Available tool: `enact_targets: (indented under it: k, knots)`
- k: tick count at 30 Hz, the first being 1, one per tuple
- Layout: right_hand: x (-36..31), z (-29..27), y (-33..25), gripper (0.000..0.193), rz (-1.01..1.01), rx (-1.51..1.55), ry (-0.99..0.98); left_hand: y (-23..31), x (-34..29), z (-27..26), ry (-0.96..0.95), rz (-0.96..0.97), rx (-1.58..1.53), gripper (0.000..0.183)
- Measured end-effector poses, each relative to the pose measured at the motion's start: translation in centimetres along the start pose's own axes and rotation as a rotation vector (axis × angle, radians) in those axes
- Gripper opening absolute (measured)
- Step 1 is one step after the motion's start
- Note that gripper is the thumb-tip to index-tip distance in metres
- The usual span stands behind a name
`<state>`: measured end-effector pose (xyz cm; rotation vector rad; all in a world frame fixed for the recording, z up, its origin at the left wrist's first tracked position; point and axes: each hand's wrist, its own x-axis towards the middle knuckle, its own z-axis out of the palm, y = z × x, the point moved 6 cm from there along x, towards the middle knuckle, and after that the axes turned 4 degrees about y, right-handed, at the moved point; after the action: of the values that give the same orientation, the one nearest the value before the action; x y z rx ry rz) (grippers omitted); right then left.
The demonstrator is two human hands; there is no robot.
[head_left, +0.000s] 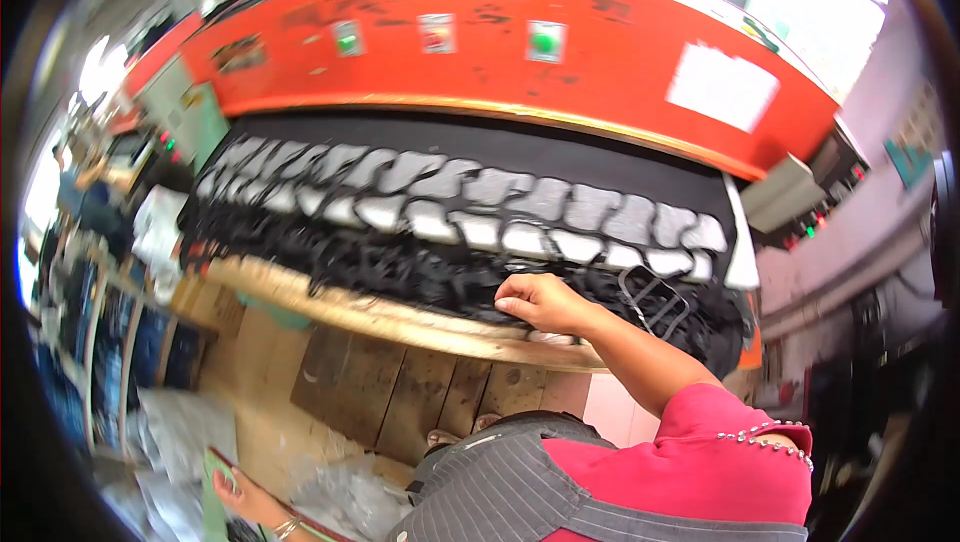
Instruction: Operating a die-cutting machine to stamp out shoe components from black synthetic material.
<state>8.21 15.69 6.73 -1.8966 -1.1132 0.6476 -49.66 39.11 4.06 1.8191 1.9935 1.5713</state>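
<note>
My right hand [535, 302] is over the near edge of the machine bed, its fingers curled in toward the thumb. Whatever may be between those fingers is hidden. Under and around it lies a tangled heap of black straps [400, 267]. Beyond the heap, pale grey and white pads [540, 200] lie in rows, with black strips crossing between them. To the right of my right hand, a wire-like looped frame [652, 304] rests on the straps. Low at the left, my left hand [238, 494] has bent fingers beside a green dark-edged panel [213, 507]; its grip is unclear.
A long red machine housing [620, 72] spans the far side above the black bed. A worn wooden rail [380, 322] borders the bed's near side. Clear plastic bags [350, 492] lie on the floor, a cardboard box [208, 304] stands left, and control boxes [785, 197] stand right.
</note>
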Motion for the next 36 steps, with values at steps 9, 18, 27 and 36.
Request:
enact_targets:
  k: [9, 18, 27, 36]
  knots:
    - [-7.8, -13.5, 8.5, 0.033, 0.265, -0.613, 0.477, 27.6, -1.1, 24.2, -0.527, 0.442, -0.512, 0.018]
    - [-7.6, -11.7, 7.1, 0.012, 0.339, -0.475, 0.497, 42.5, -0.4, 43.8, -0.752, 0.628, -0.644, 0.011]
    - [3.0, -25.2, 15.7, 0.06, 0.665, -0.657, 1.063, 49.6, 0.0, 62.3, -0.843, 0.877, -0.175, 0.049]
    - [8.7, -29.2, 25.8, 0.032, 1.169, 0.333, 1.221, 49.8, 0.7, 66.7, -1.02, 0.805, -0.009, 0.051]
